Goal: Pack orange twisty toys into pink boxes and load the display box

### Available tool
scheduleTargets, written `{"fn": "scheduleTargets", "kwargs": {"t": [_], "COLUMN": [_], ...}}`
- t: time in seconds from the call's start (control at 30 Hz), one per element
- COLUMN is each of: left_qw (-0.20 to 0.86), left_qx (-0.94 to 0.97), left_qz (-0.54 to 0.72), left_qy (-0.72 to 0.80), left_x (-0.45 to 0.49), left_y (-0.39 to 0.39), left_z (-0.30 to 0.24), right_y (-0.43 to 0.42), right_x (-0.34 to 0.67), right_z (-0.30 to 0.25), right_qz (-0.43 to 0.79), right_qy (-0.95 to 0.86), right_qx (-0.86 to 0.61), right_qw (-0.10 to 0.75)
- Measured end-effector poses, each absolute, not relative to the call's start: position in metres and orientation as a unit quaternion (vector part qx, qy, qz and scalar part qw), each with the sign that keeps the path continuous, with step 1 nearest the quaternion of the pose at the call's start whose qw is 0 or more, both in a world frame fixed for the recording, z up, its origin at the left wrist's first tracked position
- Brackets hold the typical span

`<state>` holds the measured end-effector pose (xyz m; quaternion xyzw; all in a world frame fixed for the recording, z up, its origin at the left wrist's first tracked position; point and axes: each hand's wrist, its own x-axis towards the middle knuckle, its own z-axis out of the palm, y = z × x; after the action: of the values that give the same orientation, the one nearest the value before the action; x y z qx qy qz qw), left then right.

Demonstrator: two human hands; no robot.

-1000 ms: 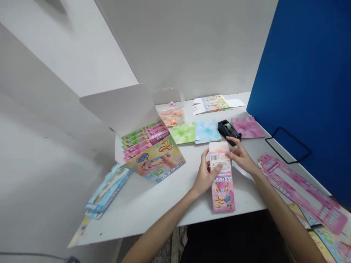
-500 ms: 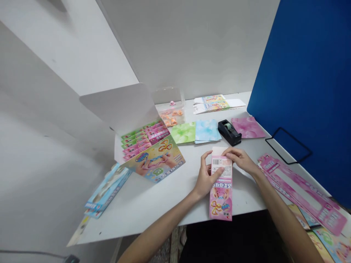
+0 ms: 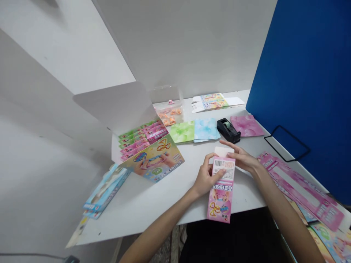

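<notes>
A narrow pink printed carton [image 3: 221,199] stands out toward me at the table's front edge, its barcode side facing up. My left hand [image 3: 206,177] is closed round its left side, with the thumb across the printed text. At the far end a white flap [image 3: 222,152] sticks out. My right hand [image 3: 244,157] is at the carton's upper right corner. Its thumb touches that corner, while a finger is stretched out beyond the flap, apart from the thumb. The inside of the carton is hidden.
Left stands an open display box [image 3: 159,160] holding several pink and green packs. Behind lie a clear tub [image 3: 170,113] of orange pieces, green sheets [image 3: 182,131], blue sheets [image 3: 206,129], a tape dispenser [image 3: 229,130] and flat cartons [image 3: 211,102]. Pink packaging [image 3: 298,186] lies right, blue packaging [image 3: 105,193] left.
My right hand's fingers have spread apart at the flap, one now stretched past it. The carton has tilted slightly, its near end shifting left. My left hand keeps its hold.
</notes>
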<state>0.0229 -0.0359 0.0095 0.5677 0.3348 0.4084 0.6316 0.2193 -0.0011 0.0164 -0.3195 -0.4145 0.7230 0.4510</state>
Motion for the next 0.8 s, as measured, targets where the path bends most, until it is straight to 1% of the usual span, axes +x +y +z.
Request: {"fn": "scheduleTargets", "kwargs": {"t": [0.1, 0.27, 0.47, 0.8], "left_qw": [0.625, 0.605, 0.593, 0.648], "left_qx": [0.58, 0.583, 0.59, 0.53], "left_qz": [0.394, 0.384, 0.377, 0.398], "left_qy": [0.342, 0.383, 0.398, 0.376], "left_x": [0.022, 0.021, 0.022, 0.024], "left_y": [-0.034, -0.027, -0.024, -0.029], "left_z": [0.008, 0.009, 0.009, 0.01], "right_y": [0.0, 0.001, 0.002, 0.003], "right_x": [0.218, 0.218, 0.221, 0.218], "right_z": [0.016, 0.012, 0.011, 0.013], "right_qz": [0.731, 0.688, 0.689, 0.681], "right_qy": [-0.41, -0.445, -0.462, -0.451], "right_qx": [-0.334, -0.378, -0.383, -0.411], "right_qw": [0.431, 0.43, 0.406, 0.404]}}
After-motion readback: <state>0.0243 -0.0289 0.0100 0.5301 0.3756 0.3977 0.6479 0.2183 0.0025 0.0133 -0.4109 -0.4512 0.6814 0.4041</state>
